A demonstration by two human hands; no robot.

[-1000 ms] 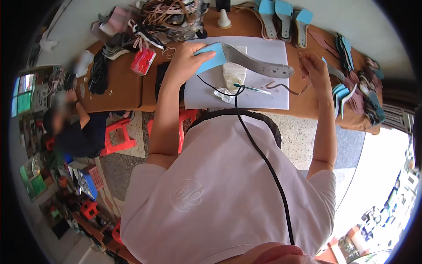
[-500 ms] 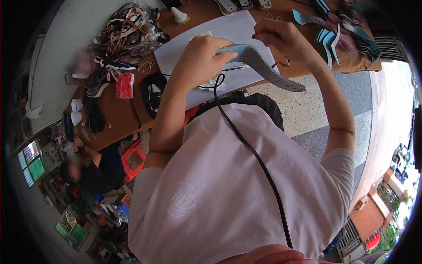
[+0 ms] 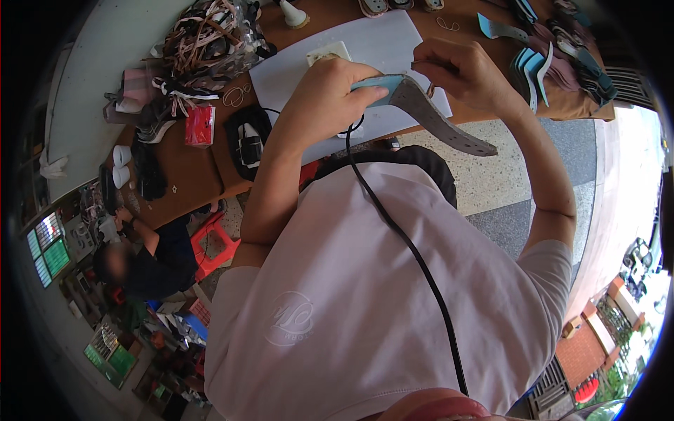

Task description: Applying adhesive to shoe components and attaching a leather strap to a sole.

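The person's left hand is closed on the blue end of a curved shoe sole piece, thumb pressed on top and fingers beneath. The piece is up in the air at the near edge of the brown surface, its grey, holed end appearing past that edge, over the floor. The right hand is pinched closed on a thin brown strip, just above the grey part.

A white sheet lies behind both hands. On the pale shirt, a raised round emblem carries large looping letters with smaller lettering along its edge. A red packet at the left bears pale marks too small to read. Blue-topped pieces stand grouped at the right; tangled straps are heaped at the upper left.
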